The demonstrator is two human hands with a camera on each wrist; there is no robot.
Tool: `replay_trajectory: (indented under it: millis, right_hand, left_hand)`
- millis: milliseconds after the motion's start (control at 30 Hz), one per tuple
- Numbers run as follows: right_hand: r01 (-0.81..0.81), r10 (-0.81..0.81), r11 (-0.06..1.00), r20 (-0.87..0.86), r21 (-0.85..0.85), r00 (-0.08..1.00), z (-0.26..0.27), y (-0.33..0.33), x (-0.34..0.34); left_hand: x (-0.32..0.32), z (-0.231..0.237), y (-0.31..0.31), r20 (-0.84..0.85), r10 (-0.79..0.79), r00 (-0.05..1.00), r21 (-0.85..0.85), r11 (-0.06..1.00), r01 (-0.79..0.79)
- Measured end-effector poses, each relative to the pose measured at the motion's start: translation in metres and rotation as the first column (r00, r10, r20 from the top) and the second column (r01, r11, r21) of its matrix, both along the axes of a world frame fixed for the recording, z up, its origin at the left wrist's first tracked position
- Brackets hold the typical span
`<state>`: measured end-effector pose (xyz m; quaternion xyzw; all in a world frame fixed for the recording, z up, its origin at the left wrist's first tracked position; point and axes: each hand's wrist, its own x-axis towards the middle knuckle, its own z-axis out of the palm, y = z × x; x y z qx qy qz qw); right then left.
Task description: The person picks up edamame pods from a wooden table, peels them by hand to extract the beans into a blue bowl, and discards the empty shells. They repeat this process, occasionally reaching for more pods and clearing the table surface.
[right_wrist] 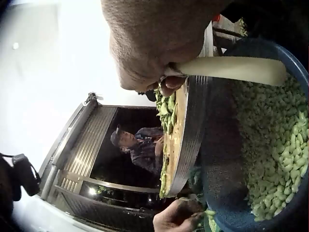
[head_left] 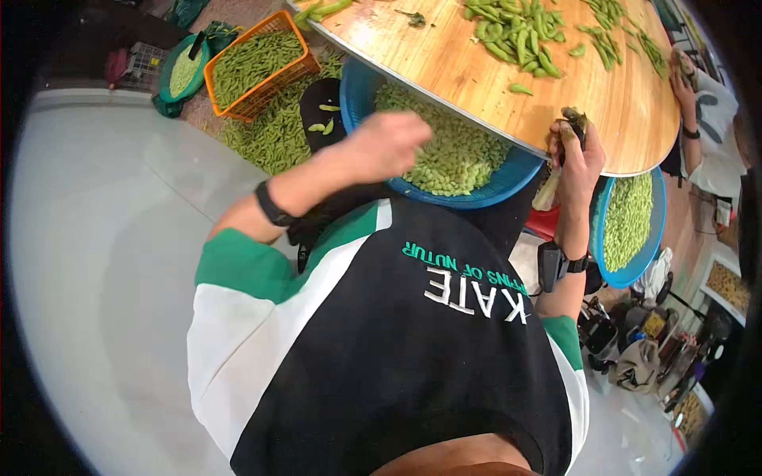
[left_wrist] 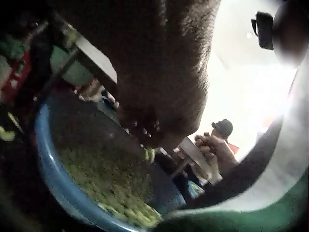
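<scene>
Over the left part of the blue basin (head_left: 508, 190), my left hand (head_left: 389, 147) is blurred, its fingers curled. At its fingertips in the left wrist view is a small green piece (left_wrist: 150, 154), pod or bean unclear. My right hand (head_left: 578, 163) is at the table edge, gripping a pale, smooth, handle-like object (right_wrist: 236, 70) that sticks out over the basin. Something dark (head_left: 573, 120) shows at that hand's fingertips. Pale green shelled beans (head_left: 452, 163) lie in the basin. Green pods (head_left: 520, 36) are spread on the wooden table (head_left: 444, 63).
An orange crate (head_left: 230, 113) of pods stands left, with loose pods (head_left: 270, 143) on the floor beside it. A second blue basin (head_left: 627, 279) of beans is at right, below the table. Another person's arm (head_left: 689, 119) reaches the table's right edge.
</scene>
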<state>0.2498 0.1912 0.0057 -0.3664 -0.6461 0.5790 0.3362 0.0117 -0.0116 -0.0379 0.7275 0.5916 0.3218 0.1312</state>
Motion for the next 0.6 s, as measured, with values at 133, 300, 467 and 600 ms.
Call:
replay_trajectory:
  millis: [133,300,467,600]
  right_hand:
    - [0.002,-0.002,1.0,0.002,0.006,1.0,-0.002,0.001,0.0]
    - [0.006,-0.006,0.999,-0.016,0.034,1.0,-0.002,-0.001,-0.002]
    - [-0.02,0.022,0.998,-0.028,0.053,0.999,0.003,-0.002,-0.003]
    - [-0.021,0.023,0.997,-0.038,0.074,0.999,0.0,-0.004,-0.005]
  left_hand:
    - [-0.09,0.024,-0.037,-0.158,0.448,0.88,-0.011,0.89,-0.456]
    - [-0.148,0.021,-0.054,0.551,0.694,0.463,-0.521,0.719,-0.459]
    - [-0.165,-0.002,-0.056,0.867,0.49,0.085,-0.445,0.84,-0.311]
    - [-0.143,-0.011,-0.045,0.908,0.34,-0.246,-0.329,0.941,0.083]
